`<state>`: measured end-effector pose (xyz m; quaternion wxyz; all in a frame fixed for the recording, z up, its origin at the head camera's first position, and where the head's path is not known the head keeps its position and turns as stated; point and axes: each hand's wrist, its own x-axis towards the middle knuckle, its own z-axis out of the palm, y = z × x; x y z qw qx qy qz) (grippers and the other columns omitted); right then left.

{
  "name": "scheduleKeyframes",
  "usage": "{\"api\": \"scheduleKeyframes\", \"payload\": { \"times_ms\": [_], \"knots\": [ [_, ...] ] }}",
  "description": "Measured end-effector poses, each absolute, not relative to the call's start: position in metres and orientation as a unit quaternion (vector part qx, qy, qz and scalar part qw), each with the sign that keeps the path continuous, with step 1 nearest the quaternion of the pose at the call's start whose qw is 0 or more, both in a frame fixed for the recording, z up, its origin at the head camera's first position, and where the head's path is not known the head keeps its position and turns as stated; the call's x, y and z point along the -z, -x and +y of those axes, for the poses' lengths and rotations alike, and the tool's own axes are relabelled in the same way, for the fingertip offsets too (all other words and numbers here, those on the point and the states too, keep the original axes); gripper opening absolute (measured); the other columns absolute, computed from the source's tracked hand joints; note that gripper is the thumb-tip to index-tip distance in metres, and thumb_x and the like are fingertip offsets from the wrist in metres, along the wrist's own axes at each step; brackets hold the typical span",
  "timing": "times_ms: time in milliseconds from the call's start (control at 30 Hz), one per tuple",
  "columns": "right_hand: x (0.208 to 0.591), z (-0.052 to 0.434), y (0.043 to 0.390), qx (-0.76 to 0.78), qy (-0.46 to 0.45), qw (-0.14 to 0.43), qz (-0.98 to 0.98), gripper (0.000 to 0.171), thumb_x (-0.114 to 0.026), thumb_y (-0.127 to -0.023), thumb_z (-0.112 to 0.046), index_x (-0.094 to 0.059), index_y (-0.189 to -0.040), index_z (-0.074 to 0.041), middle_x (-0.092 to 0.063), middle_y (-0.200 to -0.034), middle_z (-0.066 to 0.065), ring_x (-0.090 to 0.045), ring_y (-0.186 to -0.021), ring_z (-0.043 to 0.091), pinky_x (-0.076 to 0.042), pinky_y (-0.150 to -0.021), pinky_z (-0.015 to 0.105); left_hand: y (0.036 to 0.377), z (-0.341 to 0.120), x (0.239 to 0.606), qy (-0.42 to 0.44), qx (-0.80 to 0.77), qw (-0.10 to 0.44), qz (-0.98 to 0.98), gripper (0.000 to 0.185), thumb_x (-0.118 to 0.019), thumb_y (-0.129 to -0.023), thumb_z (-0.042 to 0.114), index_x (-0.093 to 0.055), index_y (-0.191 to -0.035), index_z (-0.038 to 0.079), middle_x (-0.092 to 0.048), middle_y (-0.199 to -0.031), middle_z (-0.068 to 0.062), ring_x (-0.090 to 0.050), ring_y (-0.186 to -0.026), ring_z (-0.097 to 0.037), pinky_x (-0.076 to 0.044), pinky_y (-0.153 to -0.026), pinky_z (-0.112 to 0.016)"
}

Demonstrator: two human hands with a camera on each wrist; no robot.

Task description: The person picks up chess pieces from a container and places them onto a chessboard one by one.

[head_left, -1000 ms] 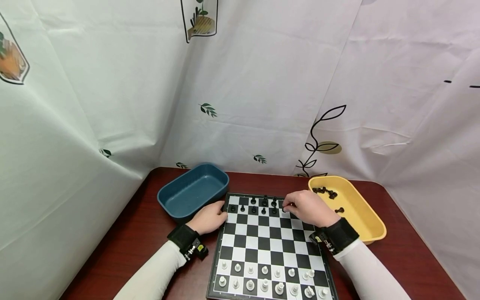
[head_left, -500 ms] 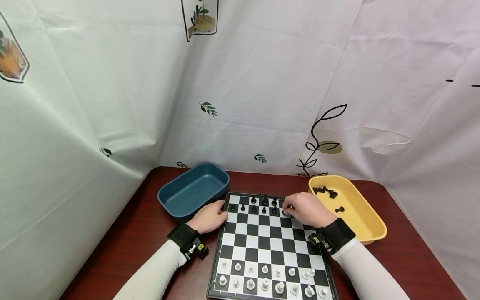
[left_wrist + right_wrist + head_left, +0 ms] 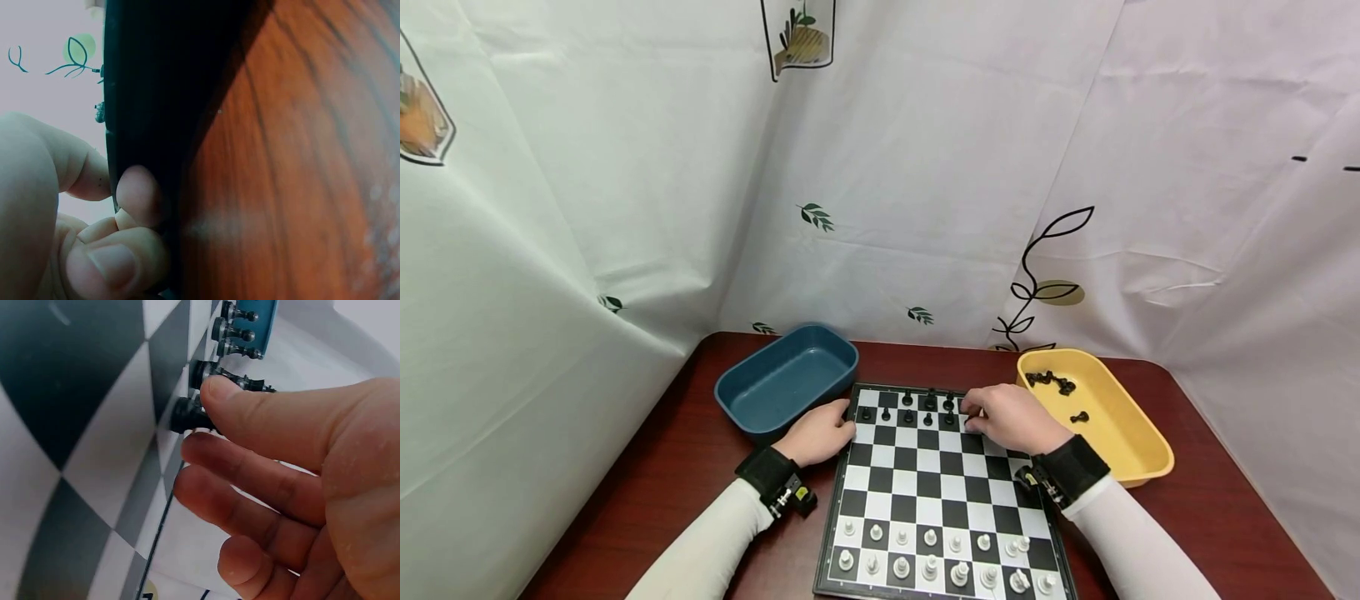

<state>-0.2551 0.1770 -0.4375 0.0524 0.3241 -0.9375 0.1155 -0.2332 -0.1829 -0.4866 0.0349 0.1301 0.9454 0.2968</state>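
Observation:
At the chessboard's (image 3: 927,463) left edge, my left hand (image 3: 816,435) grips the dark rim, its fingers curled around the edge in the left wrist view. Over the far right part of the board, the right hand (image 3: 1018,418) has thumb and forefinger on either side of a small black chess piece (image 3: 185,416), whose top is hidden behind the thumb. Beside it stand more black pieces, such as a black pawn (image 3: 928,419) in the second row. Two rows of white pieces, among them a white piece (image 3: 959,574), stand on the near side.
A blue tray (image 3: 731,398) stands at the back left. The yellow tray (image 3: 1122,446) on the right holds several loose black pieces (image 3: 1051,382) and one lying apart. Dark red table (image 3: 647,500) surrounds the board, with white patterned cloth (image 3: 910,167) hanging behind.
The right hand's fingertips have shifted slightly left and spread a little around the black piece. The left hand keeps its place on the board's edge.

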Motion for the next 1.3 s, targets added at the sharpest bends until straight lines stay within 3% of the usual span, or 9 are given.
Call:
{"api": "scheduleKeyframes", "payload": {
  "times_ms": [700,933,1300],
  "knots": [
    [0.394,0.218,0.254,-0.157,-0.278,0.121,-0.940,0.010,-0.087,-0.096,-0.015,-0.083,-0.104,-0.012,-0.077,-0.095,-0.002,-0.069,-0.083,0.018,-0.058,-0.077,0.045,0.232,-0.182,0.486,-0.126,-0.297,0.035,0.946,0.040,-0.059,-0.102,0.022,-0.069,-0.138,0.007,-0.065,-0.084,0.007,-0.061,-0.080,-0.012,-0.053,-0.083,-0.039],
    [0.388,0.245,0.261,-0.135,-0.249,0.155,-0.947,0.008,-0.086,-0.096,-0.017,-0.082,-0.102,-0.015,-0.076,-0.091,-0.003,-0.067,-0.079,0.019,-0.055,-0.076,0.047,0.232,-0.182,0.485,-0.130,-0.295,0.033,0.946,0.041,-0.059,-0.102,0.022,-0.069,-0.138,0.006,-0.064,-0.084,0.006,-0.062,-0.080,-0.012,-0.053,-0.082,-0.039],
    [0.393,0.285,0.273,-0.160,-0.182,0.111,-0.964,0.019,-0.083,-0.100,-0.021,-0.082,-0.112,-0.007,-0.079,-0.095,0.005,-0.068,-0.078,0.020,-0.053,-0.068,0.045,0.230,-0.182,0.483,-0.129,-0.295,0.034,0.946,0.044,-0.059,-0.102,0.021,-0.068,-0.142,0.004,-0.064,-0.082,0.007,-0.061,-0.078,-0.012,-0.053,-0.082,-0.039]
  ]
}}
